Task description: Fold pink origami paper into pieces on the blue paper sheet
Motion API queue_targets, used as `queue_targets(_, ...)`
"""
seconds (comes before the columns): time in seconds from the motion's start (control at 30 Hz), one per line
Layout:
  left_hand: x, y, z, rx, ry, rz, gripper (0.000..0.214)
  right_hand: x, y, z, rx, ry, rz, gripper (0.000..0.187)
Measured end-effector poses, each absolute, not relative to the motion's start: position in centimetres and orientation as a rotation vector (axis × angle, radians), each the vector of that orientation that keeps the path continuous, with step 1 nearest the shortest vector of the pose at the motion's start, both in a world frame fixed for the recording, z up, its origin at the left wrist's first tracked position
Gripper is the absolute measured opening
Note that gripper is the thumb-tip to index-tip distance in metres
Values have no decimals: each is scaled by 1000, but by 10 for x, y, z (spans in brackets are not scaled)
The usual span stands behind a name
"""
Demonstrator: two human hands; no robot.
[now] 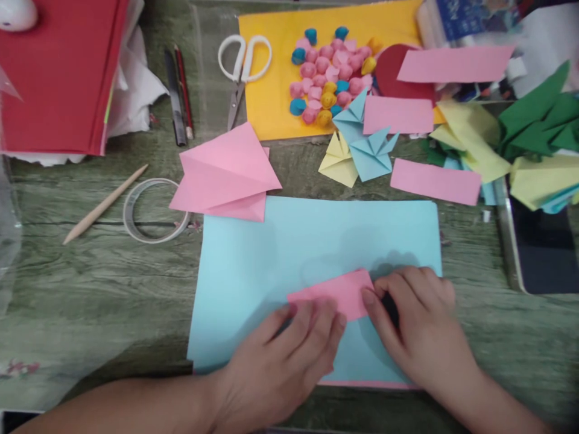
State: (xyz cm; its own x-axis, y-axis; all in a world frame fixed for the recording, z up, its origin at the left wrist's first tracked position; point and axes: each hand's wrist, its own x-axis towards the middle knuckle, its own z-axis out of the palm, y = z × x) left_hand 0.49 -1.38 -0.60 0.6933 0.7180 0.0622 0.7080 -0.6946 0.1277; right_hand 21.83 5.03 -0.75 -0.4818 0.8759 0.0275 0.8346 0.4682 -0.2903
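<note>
A small folded strip of pink paper lies at a slant on a light blue sheet. My left hand holds the strip down, its bent fingers covering the lower left part. At the right end, my right hand grips the strip's edge between thumb and forefinger, the other fingers curled. The strip's lower left corner is hidden beneath my left fingers. Under the blue sheet, a pink edge shows along the bottom.
Further up lie folded pink paper, white-handled scissors, a tape roll and a pointed wooden stick. Small paper curls cover a yellow sheet. Blue folded pieces, pink strips and a phone are right.
</note>
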Motion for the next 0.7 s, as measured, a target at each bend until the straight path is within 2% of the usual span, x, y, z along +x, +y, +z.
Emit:
queue_targets(0.47,9,-12,-8,2722,1160,108,51,218,51,-7,-1515,-2519,338,22)
queue_targets(0.7,10,-13,-10,2682,1142,126,65,220,52,-6,-1522,-2534,361,24)
